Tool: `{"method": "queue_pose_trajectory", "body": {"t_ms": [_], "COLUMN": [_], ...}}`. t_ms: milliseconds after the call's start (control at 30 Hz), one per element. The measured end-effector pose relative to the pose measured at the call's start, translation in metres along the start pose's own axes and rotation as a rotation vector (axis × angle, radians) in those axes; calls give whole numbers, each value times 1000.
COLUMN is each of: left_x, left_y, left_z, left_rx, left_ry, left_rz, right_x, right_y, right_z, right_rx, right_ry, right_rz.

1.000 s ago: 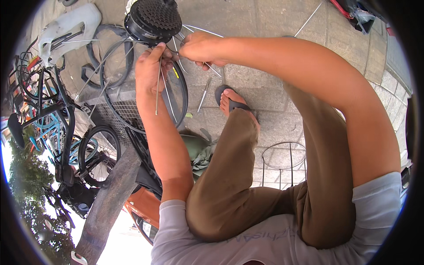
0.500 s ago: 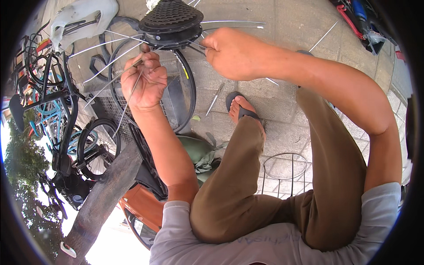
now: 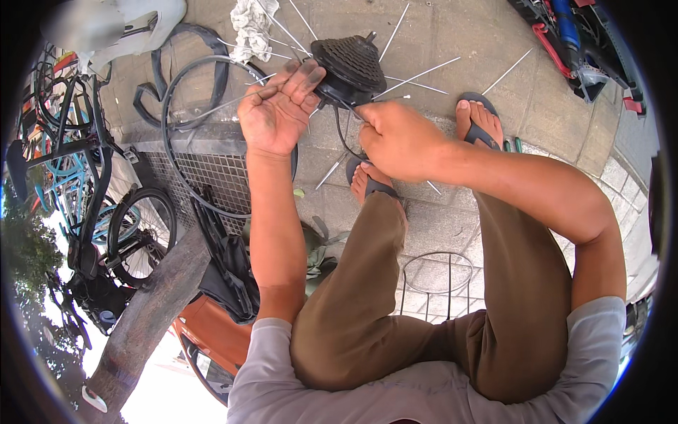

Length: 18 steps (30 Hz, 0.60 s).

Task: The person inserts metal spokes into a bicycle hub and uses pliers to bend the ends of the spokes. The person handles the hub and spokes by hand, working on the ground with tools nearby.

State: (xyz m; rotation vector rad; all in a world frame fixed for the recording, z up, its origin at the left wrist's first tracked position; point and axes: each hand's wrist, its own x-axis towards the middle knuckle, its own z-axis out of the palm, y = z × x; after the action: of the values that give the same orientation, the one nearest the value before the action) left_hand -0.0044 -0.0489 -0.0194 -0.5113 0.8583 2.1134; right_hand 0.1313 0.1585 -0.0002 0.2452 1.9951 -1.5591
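Lacing: hub with cassette [image 3: 351, 68] carries loose spokes [image 3: 417, 75], several fanned out, no rim fitted yet.
Left hand [image 3: 277, 112]: half curled, gripping a few spokes.
Right hand [image 3: 397, 138]: closed below the hub, contents hidden.
Left to do: rim [image 3: 185, 106] lies apart on the pavement.

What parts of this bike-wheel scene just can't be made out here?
- Right hand fingertips: curled under, so what they pinch is hidden.
- Hub underside: covered by the gear cluster and the left hand.
- Red and blue gear, top right: cut off by the rim.
- Bicycles, left: bent, too small for detail.
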Motion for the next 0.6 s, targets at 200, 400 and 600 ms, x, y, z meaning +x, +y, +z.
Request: {"method": "queue_pose_trajectory", "body": {"t_ms": [200,400,600], "left_x": [-9,-4,5], "left_y": [-10,-31,-34], "left_z": [-20,-7,-7], "left_rx": [353,846,873], "left_ry": [111,392,434], "left_rz": [114,242,211], "right_x": [-3,-11,-12], "right_y": [1,17,61], "right_z": [3,10,-1], "right_rx": [56,21,-438], "right_ry": [-24,-55,-176], "right_rz": [33,-16,-19]}}
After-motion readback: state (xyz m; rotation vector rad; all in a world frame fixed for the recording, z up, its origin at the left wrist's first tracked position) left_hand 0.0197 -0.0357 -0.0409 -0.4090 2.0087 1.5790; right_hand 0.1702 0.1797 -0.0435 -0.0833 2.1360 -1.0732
